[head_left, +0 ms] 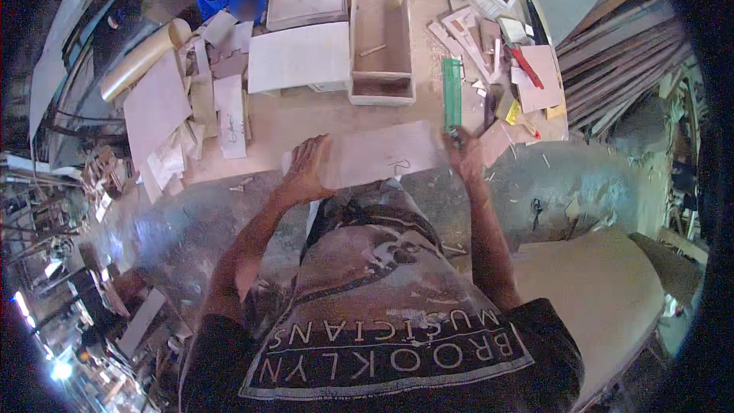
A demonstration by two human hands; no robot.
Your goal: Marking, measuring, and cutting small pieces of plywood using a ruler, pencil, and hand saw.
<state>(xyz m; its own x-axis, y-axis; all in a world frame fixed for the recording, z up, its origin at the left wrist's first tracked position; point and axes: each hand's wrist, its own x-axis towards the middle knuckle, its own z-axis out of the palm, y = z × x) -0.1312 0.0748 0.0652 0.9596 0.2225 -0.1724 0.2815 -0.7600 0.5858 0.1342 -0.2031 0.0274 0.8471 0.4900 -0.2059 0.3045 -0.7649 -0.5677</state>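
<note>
One shirt (382,336) | left hand (307,171) holds one board (375,157) | right hand (463,156) alongside

Woodshop. Wooden worktable (290,118) over grey, worn floor (550,199) with scattered wood scraps. Long planks (623,50) stacked right; large pale sheet (596,283) lower right. Clutter along left side; bright light (61,369) lower left.

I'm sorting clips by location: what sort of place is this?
Probably a woodworking shop: an open wooden box and offcuts lie on the worktable, with long boards stacked to its right.
</note>
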